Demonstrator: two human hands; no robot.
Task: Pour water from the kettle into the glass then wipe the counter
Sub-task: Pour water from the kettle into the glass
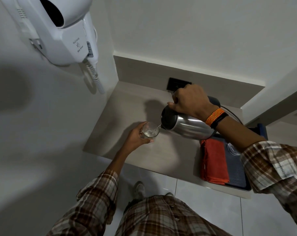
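A steel kettle (187, 126) with a black lid is tipped to the left above the grey counter (170, 155), its spout over the rim of a clear glass (150, 131). Water lies in the bottom of the glass. My right hand (190, 101) grips the kettle's handle from above. My left hand (135, 137) is wrapped around the glass, which stands on the counter's left part. A folded orange cloth (214, 160) lies on the left side of a dark tray (236, 178) at the counter's right end.
A second glass (232, 149) stands on the tray, partly hidden by my right arm. The kettle's black base and cord (229, 110) sit behind it, near a black wall socket (174, 84). A white hair dryer (64, 29) hangs on the left wall.
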